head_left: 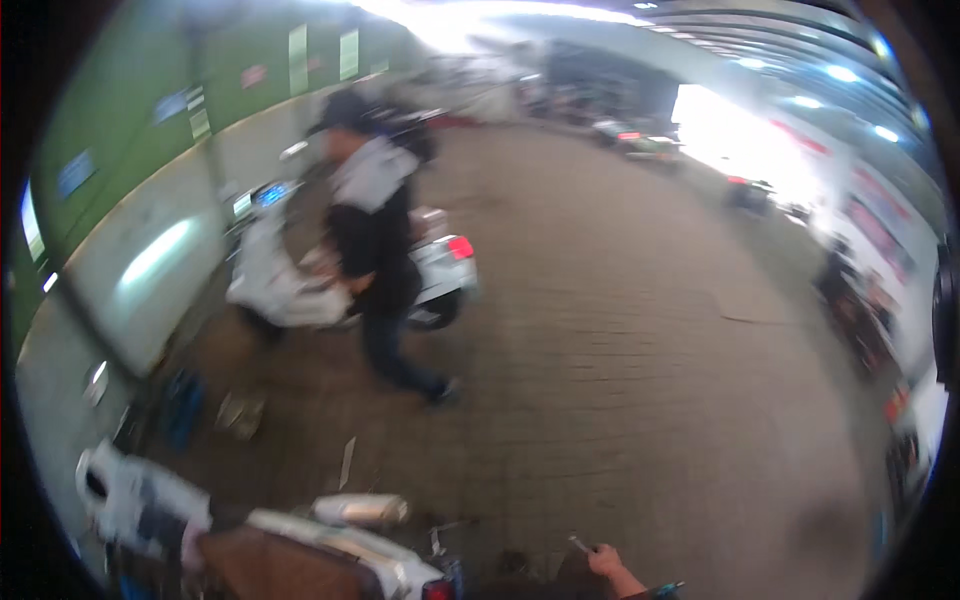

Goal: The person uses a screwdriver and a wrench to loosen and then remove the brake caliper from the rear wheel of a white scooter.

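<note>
My right hand (608, 562) is at the bottom edge, right of centre, closed on a small metal tool (578, 543) that looks like a wrench. To its left stands a white scooter (400, 555) with a brown panel or seat (275, 560) and a red tail light. A silver cylindrical part (360, 509) shows along its far side, with a thin pale strip (348, 462) on the paving beyond. My left hand is out of view.
Another person (375, 235) in a dark and light top walks beside a second white scooter (260, 280). A green-topped wall (120, 130) runs along the left, with blue items (180, 405) at its foot. Parked vehicles (850, 305) line the right wall of the paved floor (640, 330).
</note>
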Action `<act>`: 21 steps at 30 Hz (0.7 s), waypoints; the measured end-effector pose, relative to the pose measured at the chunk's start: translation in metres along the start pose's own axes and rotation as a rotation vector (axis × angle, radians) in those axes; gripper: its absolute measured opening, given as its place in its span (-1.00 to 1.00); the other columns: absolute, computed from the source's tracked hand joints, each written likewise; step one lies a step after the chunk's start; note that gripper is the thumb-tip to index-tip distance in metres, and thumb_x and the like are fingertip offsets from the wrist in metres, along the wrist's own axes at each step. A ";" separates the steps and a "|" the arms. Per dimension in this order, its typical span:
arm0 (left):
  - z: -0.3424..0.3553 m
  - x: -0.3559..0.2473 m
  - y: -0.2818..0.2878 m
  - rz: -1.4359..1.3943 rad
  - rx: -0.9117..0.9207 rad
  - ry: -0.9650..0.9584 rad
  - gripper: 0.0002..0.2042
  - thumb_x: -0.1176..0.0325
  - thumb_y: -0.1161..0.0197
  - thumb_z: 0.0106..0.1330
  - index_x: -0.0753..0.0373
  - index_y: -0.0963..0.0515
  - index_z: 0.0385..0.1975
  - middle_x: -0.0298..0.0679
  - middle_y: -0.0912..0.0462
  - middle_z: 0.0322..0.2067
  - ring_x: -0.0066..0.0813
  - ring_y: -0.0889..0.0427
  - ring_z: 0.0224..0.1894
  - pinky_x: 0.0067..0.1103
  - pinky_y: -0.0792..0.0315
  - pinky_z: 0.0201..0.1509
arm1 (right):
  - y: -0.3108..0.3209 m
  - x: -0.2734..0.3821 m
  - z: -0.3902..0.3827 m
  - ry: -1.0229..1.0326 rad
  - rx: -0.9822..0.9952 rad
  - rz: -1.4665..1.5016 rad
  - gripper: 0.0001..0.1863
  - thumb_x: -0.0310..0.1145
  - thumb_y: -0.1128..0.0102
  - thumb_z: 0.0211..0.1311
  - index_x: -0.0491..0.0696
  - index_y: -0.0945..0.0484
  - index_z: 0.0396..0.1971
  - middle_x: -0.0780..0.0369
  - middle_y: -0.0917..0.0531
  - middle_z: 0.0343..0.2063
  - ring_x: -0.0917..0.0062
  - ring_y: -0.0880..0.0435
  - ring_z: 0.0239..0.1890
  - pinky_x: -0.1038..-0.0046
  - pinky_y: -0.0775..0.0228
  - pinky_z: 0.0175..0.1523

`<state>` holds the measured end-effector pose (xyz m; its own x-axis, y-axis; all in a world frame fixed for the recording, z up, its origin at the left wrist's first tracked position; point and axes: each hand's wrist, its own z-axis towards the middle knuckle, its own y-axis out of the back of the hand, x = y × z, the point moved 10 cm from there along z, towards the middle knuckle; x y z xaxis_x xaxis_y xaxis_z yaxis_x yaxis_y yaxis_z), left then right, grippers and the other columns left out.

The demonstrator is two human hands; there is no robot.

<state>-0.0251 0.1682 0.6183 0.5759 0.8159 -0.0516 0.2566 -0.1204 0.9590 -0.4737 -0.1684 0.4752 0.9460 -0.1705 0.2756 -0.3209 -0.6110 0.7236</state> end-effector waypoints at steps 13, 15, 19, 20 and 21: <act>-0.029 0.041 -0.038 -0.058 0.348 0.245 -0.10 -0.11 -0.38 -0.08 -0.36 -0.13 0.38 0.02 0.50 0.46 0.06 0.58 0.48 0.05 0.49 0.47 | -0.037 0.371 0.141 0.640 0.420 -0.760 -0.45 -0.04 -0.10 0.22 -0.21 -0.53 -0.01 -0.12 -0.54 0.03 0.04 -0.49 0.14 0.16 -0.37 0.16; -0.043 0.044 -0.051 0.022 0.402 0.293 -0.08 -0.06 -0.44 -0.11 -0.41 -0.14 0.37 -0.02 0.53 0.46 -0.02 0.59 0.49 0.03 0.47 0.48 | -0.058 0.418 0.141 0.636 0.464 -0.881 -0.42 -0.07 -0.10 0.22 -0.18 -0.48 0.10 -0.08 -0.52 0.09 0.10 -0.49 0.17 0.20 -0.34 0.23; -0.042 0.027 -0.062 0.147 0.296 0.548 -0.03 0.09 -0.46 -0.07 -0.22 -0.05 0.42 0.04 0.39 0.45 0.01 0.45 0.50 0.01 0.34 0.48 | -0.129 0.454 0.195 0.899 0.583 -1.035 -0.46 -0.07 -0.07 0.24 -0.18 -0.49 0.06 -0.12 -0.54 0.03 0.07 -0.49 0.15 0.17 -0.34 0.21; -0.017 0.026 -0.029 -0.038 0.300 0.736 -0.03 0.13 -0.44 -0.04 -0.10 -0.04 0.43 0.07 0.27 0.44 0.03 0.36 0.50 0.01 0.31 0.48 | -0.140 0.488 0.177 0.954 0.648 -1.039 -0.47 -0.08 -0.06 0.24 -0.19 -0.49 0.04 -0.14 -0.55 0.00 0.05 -0.50 0.13 0.15 -0.34 0.20; 0.012 0.009 -0.023 -0.241 0.301 0.913 -0.04 0.16 -0.43 -0.01 0.02 -0.03 0.44 0.11 0.15 0.44 0.05 0.26 0.50 0.00 0.28 0.48 | -0.143 0.524 0.179 0.996 0.699 -1.054 -0.48 -0.08 -0.06 0.24 -0.19 -0.50 0.02 -0.15 -0.56 -0.02 0.03 -0.50 0.12 0.14 -0.35 0.19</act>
<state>-0.0164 0.1713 0.5925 -0.3048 0.9448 0.1201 0.5475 0.0706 0.8338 0.0761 -0.3087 0.4032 0.2275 0.9087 0.3500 0.7682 -0.3884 0.5090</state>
